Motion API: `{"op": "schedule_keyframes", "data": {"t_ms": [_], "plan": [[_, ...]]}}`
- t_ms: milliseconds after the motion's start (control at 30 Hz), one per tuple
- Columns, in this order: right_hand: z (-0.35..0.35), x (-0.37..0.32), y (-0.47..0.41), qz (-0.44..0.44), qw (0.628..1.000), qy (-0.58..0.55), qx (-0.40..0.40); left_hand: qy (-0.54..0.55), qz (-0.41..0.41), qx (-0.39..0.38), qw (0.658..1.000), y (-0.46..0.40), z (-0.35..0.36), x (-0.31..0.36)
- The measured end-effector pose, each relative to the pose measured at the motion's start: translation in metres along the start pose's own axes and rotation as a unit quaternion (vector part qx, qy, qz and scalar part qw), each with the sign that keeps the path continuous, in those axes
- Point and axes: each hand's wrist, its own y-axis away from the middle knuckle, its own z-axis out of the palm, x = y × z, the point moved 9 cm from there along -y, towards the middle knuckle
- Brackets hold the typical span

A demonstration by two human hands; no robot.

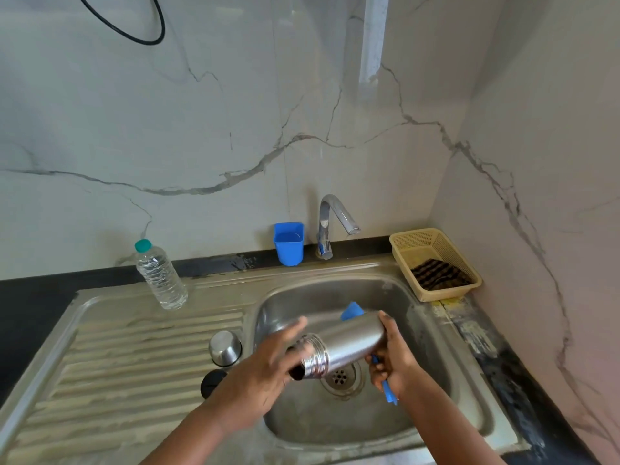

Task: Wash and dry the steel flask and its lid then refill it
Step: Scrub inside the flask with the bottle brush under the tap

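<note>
The steel flask [349,340] lies tilted over the sink basin [419,330], its open threaded mouth pointing down and to the left. My right hand [392,360] grips the flask at its base end, together with a blue brush [352,311] whose handle sticks out below my palm. My left hand [268,367] is beside the flask's mouth with its fingers stretched out, slightly blurred. The steel lid cup [225,347] stands upside down on the drainboard, and a black inner stopper [213,382] lies just in front of it.
A clear water bottle [161,275] with a green cap stands at the back of the drainboard [117,364]. Behind the sink are a blue cup [288,243] and the tap [332,223]. A yellow basket [402,243] at the right holds a dark cloth [439,275].
</note>
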Motion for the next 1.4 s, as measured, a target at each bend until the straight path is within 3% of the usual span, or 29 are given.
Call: {"op": "schedule_keyframes", "data": {"t_ms": [33,67,133,200,233,300,367,433,533,700,800,933,1000,1067,1133,1300,1400], "plan": [[0.000,-0.005,0.001,-0.013,1.000,-0.022,0.010,0.107,-0.115,0.026,0.987,0.006,0.006,-0.018],[0.000,-0.009,0.003,-0.027,0.999,-0.037,0.021,0.237,-0.232,0.050,0.942,0.014,0.016,-0.031],[0.001,-0.018,0.007,-0.054,0.997,-0.050,0.035,0.454,-0.396,0.082,0.794,0.029,0.047,-0.037],[0.003,-0.022,0.010,-0.078,0.995,-0.042,0.039,0.569,-0.463,0.116,0.669,0.033,0.069,-0.028],[0.005,-0.023,0.011,-0.088,0.995,-0.036,0.039,0.597,-0.481,0.142,0.627,0.033,0.071,-0.024],[0.006,-0.025,0.012,-0.105,0.993,-0.027,0.040,0.623,-0.510,0.196,0.559,0.033,0.070,-0.021],[0.007,-0.029,0.014,-0.116,0.993,-0.005,0.026,0.641,-0.517,0.230,0.519,0.034,0.065,-0.022],[0.009,-0.035,0.019,-0.124,0.991,0.050,-0.010,0.635,-0.507,0.252,0.526,0.036,0.055,-0.031],[0.001,-0.039,0.027,-0.164,0.972,0.166,-0.011,0.607,-0.491,0.260,0.568,0.035,0.039,-0.047],[-0.039,-0.043,0.050,-0.316,0.888,0.299,0.149,0.545,-0.488,0.292,0.616,0.038,0.020,-0.075],[-0.045,-0.037,0.077,-0.379,0.859,0.298,0.172,0.553,-0.492,0.306,0.599,0.038,0.022,-0.088],[-0.013,-0.014,0.108,-0.472,0.816,0.328,0.059,0.578,-0.498,0.316,0.564,0.033,0.036,-0.091],[0.005,0.000,0.115,-0.489,0.791,0.367,-0.004,0.585,-0.494,0.308,0.564,0.030,0.041,-0.091],[0.008,0.000,0.117,-0.502,0.771,0.391,-0.019,0.593,-0.487,0.299,0.568,0.025,0.043,-0.089],[-0.003,-0.012,0.109,-0.496,0.763,0.414,0.028,0.594,-0.481,0.304,0.569,0.025,0.041,-0.088],[-0.057,-0.047,0.081,-0.401,0.794,0.409,0.205,0.595,-0.452,0.309,0.589,0.022,0.031,-0.088],[-0.053,-0.045,0.095,-0.448,0.766,0.411,0.208,0.599,-0.442,0.317,0.588,0.020,0.025,-0.091]]}}
